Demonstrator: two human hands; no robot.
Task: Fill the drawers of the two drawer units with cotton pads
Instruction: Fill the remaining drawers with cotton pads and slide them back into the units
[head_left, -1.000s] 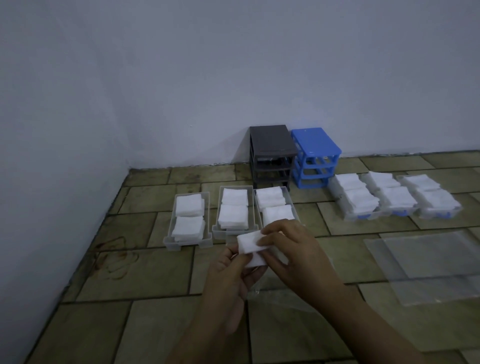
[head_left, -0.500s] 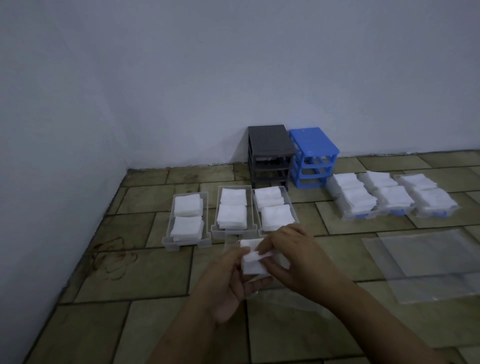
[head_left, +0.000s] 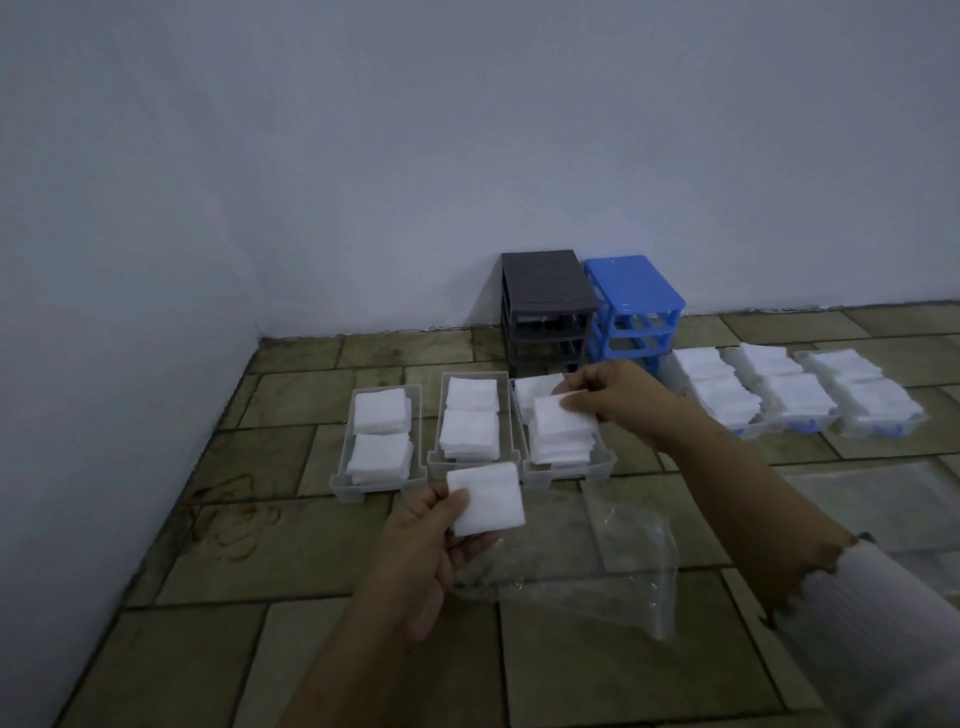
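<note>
Head view: right hand over the third clear drawer, pad about to drop; left hand waits with the spare stack.

Left to right: left hand (head_left: 431, 540) pinches a small stack of cotton pads (head_left: 485, 499) between thumb and fingers, just short of the middle clear drawer (head_left: 470, 415), which sits at its 12 o'clock. Right hand (head_left: 618, 397) pinches a single cotton pad (head_left: 563, 418) by its far corner, directly above the front pile in the third clear drawer (head_left: 563, 465). Drawer long axis runs 12 to 6, so the pad goes in square to it. Right hand is the nearer one; drop is straight down. Grey drawer unit (head_left: 545, 306) and blue drawer unit (head_left: 631, 312) stand at 12 o'clock by the wall, blue-fronted drawers (head_left: 789, 400) of pads at 2 o'clock. Clear plastic bag (head_left: 587, 561) lies at 6 o'clock.
</note>
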